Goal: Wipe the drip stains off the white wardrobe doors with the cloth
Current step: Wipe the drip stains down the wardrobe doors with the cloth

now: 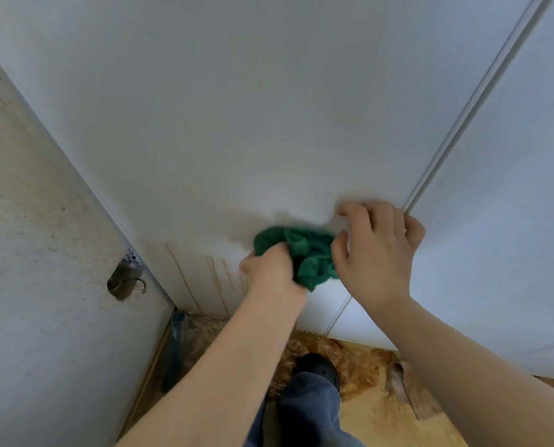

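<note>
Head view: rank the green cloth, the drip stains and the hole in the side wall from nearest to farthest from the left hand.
1. green cloth: in the left hand grip, on its right.
2. drip stains: on the door, just left of the hand.
3. wall hole: far left, in the side wall.

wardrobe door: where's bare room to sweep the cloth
Wide bare panel above both hands, between the wall and the door trim. Crowded low down: left hand gripping the cloth, right hand beside it, drip stains to the left.
</note>
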